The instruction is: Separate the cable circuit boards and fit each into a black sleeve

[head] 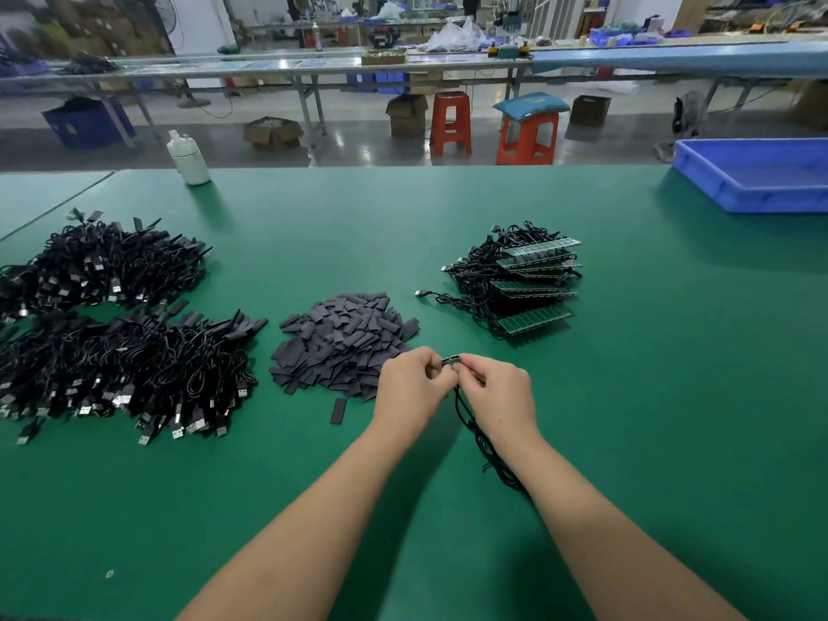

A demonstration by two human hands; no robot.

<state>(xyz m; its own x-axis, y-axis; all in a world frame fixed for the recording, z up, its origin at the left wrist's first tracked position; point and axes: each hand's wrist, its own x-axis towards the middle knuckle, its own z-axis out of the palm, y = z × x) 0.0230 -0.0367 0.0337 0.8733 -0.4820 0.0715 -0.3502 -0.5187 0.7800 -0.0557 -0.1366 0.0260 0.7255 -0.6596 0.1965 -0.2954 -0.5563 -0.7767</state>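
small circuit board (450, 361) mostly hidden between fingers of left hand (410, 387) and right hand (499, 392); its state unclear. cable (481, 437) runs under right forearm. blue tray (752, 190) and left cable heap (67, 271) cut by edges. background blurred.

A white plastic bottle (188, 160) is stood at the green counter's (313, 226) far edge; a blue plastic tray (757, 174) is set far right.

2 hands (410, 380) (497, 387), 1 small board (450, 361) w/ cable btwn them. Near left: 2 finished-cable piles (103, 266) (125, 369); 1 sleeve pile (345, 342) center, 1 loose sleeve (338, 411). Far: 1 panel stack (524, 284), 1 blue bin (757, 174), 1 white bottle (188, 158), 2 orange stools (450, 123) (526, 136).
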